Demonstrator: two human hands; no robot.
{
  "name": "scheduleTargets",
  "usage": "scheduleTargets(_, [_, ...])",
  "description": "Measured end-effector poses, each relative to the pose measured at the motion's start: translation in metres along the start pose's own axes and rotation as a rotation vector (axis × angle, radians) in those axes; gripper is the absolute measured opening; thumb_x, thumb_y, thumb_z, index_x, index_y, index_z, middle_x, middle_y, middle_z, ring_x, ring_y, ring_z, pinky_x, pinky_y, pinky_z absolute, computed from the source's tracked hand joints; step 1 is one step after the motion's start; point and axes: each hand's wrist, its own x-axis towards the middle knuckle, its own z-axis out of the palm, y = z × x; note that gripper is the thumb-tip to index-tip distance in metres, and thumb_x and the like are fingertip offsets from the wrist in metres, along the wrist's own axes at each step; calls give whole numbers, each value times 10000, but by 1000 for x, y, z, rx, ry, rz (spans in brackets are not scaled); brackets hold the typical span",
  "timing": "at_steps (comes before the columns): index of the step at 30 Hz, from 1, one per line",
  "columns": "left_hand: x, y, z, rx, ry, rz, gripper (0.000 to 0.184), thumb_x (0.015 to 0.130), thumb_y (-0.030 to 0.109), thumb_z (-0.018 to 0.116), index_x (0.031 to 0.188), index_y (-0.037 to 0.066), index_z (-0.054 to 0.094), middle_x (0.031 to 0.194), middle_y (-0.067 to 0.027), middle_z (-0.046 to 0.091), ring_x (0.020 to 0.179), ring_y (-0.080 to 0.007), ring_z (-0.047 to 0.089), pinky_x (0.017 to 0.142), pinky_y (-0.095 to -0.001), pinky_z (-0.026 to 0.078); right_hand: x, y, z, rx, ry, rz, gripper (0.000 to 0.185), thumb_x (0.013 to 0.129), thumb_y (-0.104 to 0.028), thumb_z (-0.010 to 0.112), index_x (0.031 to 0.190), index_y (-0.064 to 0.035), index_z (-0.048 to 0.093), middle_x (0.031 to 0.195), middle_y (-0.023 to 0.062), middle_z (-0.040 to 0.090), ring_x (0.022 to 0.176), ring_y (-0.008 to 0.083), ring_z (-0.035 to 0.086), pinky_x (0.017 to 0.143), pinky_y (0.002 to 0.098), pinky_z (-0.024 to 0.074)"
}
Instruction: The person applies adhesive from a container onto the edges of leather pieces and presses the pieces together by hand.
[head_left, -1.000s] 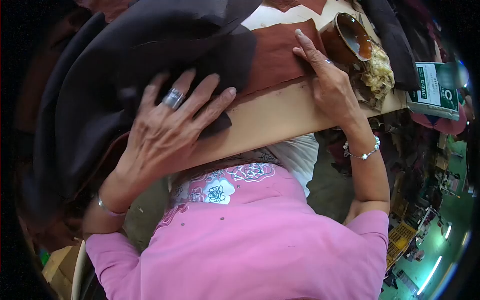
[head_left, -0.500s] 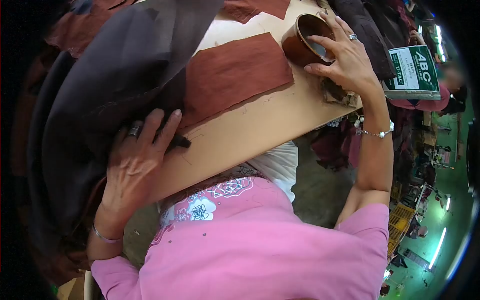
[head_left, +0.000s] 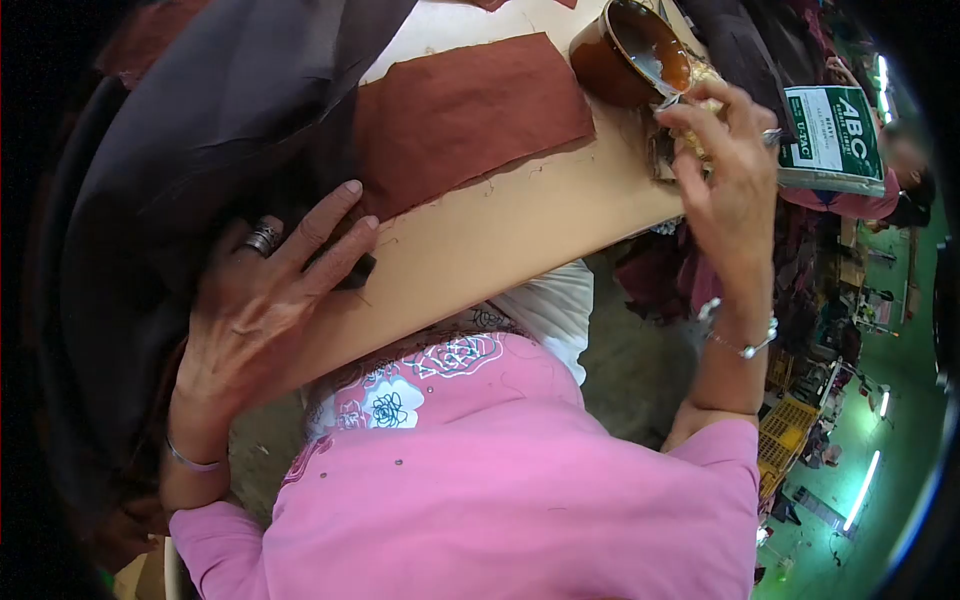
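My left hand [head_left: 275, 295] lies with fingers spread on dark fabric [head_left: 210, 150], its fingertips at the lower left corner of a reddish-brown fabric piece [head_left: 480, 115]. A small dark item [head_left: 358, 272], partly hidden, shows beneath those fingers. At the near rim of a brown cup [head_left: 612, 65] is my right hand [head_left: 725, 165], thumb and forefinger drawn together. Whitish, wet-looking matter is at these fingertips; what they pinch I cannot make out. The cup stands tilted toward me, with a shiny film inside.
A green and white tin [head_left: 835, 140] marked ABC is right of my right hand. The tan board [head_left: 520, 215] ends in a straight edge before my lap. More dark cloth [head_left: 735, 50] hangs at the upper right. Yellow crates [head_left: 785, 435] and another person are farther right.
My right hand has come out of the cup's mouth to its near rim, and its fingers have closed together. My left hand has shifted slightly, fingers still spread.
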Motion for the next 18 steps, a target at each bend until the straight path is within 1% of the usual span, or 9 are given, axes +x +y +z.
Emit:
scheduleTargets(2, [0, 1, 0, -2, -6, -6, 516, 757, -5, 536, 1235, 189, 562, 1383, 14, 471, 887, -250, 626, 794, -380, 488, -14, -16, 12, 264, -65, 138, 343, 693, 7, 540, 988, -111, 671, 980, 77, 572, 905, 279, 543, 768, 390, 418])
scheduleTargets(5, [0, -1, 1, 29, -18, 11, 456, 780, 185, 622, 1233, 168, 566, 1384, 8, 462, 834, -222, 607, 800, -371, 461, -24, -21, 34, 573, -131, 236, 423, 702, 29, 491, 1063, -102, 669, 949, 103, 571, 885, 289, 550, 773, 382, 432])
scheduleTargets(6, [0, -1, 3, 39, -7, 18, 459, 778, 186, 627, 1232, 167, 568, 1387, 11, 461, 830, -222, 608, 798, -374, 462, -26, -20, 42, 683, -151, 265, 444, 705, 32, 478, 1086, -99, 666, 940, 112, 570, 880, 293, 553, 772, 381, 436])
scheduleTargets(9, [0, -2, 6, 68, 19, 35, 467, 765, 187, 643, 1225, 160, 573, 1392, 20, 457, 821, -220, 613, 789, -380, 467, -30, -24, 59, 669, -143, 245, 477, 717, 26, 458, 1137, -99, 646, 936, 133, 558, 883, 304, 553, 766, 391, 445])
scheduleTargets(11, [0, -1, 4, 78, 34, 42, 474, 749, 185, 657, 1215, 150, 578, 1392, 24, 457, 816, -220, 616, 780, -381, 470, -28, -28, 62, 320, -173, 154, 474, 734, -1, 494, 1194, -58, 591, 915, 127, 546, 862, 291, 561, 729, 403, 447])
scheduleTargets(13, [1, -2, 3, 37, 38, 52, 456, 736, 63, 592, 1188, 128, 590, 1375, 11, 480, 827, -232, 616, 735, -373, 479, -26, -40, 63, 45, -197, 125, 460, 750, -27, 511, 1207, -23, 565, 901, 116, 540, 841, 267, 572, 705, 406, 446])
scheduleTargets(14, [1, -3, 2, 16, 41, 55, 460, 730, 2, 560, 1174, 117, 595, 1367, 4, 492, 833, -237, 616, 712, -369, 483, -25, -45, 63, -54, -187, 109, 441, 756, -43, 517, 1193, -12, 564, 895, 105, 538, 833, 249, 573, 700, 398, 439])
scheduleTargets(16, [1, -4, -1, 9, 20, 79, 430, 725, -1, 560, 1144, 89, 606, 1355, -3, 505, 813, -236, 616, 705, -370, 482, -23, -55, 62, -248, -167, 75, 407, 768, -74, 527, 1165, 10, 563, 882, 85, 535, 817, 213, 576, 691, 381, 426])
scheduleTargets(18, [0, -5, -1, -5, 22, 89, 397, 720, -6, 560, 1105, 69, 616, 1342, -7, 519, 789, -236, 616, 695, -370, 483, -23, -67, 55, -296, -176, 21, 377, 774, -97, 528, 1133, 5, 577, 870, 68, 528, 816, 186, 571, 713, 367, 411])
